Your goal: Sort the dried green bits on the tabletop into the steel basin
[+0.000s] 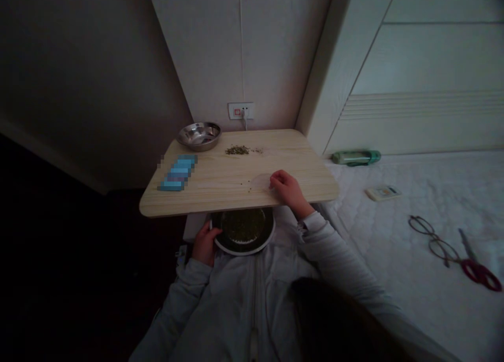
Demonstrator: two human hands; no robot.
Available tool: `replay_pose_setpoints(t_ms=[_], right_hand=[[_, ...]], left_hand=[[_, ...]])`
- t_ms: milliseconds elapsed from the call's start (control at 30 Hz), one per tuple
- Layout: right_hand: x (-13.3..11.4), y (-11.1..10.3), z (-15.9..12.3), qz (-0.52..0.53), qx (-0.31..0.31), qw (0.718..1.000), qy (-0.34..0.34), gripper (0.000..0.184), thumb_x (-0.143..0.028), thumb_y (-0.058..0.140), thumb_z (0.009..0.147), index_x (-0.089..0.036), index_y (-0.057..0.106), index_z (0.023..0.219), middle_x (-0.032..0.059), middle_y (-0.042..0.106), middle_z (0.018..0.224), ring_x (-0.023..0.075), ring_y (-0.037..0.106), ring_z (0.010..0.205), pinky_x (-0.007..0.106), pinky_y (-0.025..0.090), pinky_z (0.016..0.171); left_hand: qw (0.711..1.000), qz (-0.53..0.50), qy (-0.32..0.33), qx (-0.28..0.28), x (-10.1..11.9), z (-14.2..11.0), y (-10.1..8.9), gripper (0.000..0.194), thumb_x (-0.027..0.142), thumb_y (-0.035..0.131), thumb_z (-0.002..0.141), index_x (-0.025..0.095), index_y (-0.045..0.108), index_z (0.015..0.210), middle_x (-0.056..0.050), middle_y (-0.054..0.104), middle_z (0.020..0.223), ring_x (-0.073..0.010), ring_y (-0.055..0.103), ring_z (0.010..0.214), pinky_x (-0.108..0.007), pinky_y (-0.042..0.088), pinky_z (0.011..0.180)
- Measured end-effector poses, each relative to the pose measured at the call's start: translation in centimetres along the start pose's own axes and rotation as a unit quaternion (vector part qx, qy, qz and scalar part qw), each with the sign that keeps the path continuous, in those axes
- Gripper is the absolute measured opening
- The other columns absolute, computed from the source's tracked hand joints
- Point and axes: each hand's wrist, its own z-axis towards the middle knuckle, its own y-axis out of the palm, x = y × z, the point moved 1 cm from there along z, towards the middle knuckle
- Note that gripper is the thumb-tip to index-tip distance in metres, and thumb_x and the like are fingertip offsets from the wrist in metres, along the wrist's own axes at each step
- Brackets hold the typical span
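My left hand (205, 244) grips the left rim of a dark plate with a pale edge (244, 251), which sits at my lap, partly beneath the table's front edge. Small greenish bits (243, 223) cover its middle. My right hand (286, 189) is over the front right of the wooden table (212, 178), thumb and fingers pinched together; what is between them is too small to tell. Beside those fingertips lies a faint, pale round patch (260, 182), perhaps a clear film, with a few dark specks near it. Farther back is a small heap of dried green bits (237, 150).
A steel bowl (199, 137) stands at the table's back left, near a blurred blue rectangle (179, 173). On the white quilted bedding at right lie a green bottle (356, 157), a small pale box (382, 193), glasses (435, 241) and red-handled scissors (479, 272). A wall socket (241, 111) holds a plug.
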Motion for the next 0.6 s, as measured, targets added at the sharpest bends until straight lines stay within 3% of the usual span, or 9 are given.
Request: replay_pose_setpoints(t_ms=[600], right_hand=[[-0.46,0.15,-0.56,-0.067,-0.068,0.995,-0.036,0.016,-0.030,0.044,0.069,-0.017,0.052,0.071,-0.0025,0.055,0.059,0.0094,0.049,0.056,0.021,0.036,0.056]], left_hand=[[1.000,0.011,0.005,-0.002,-0.24,0.20,-0.20,0.029,0.014,0.057,0.047,0.016,0.056,0.076,0.003,0.060,0.057,-0.0126,0.055,0.054,-0.024,0.040,0.053]])
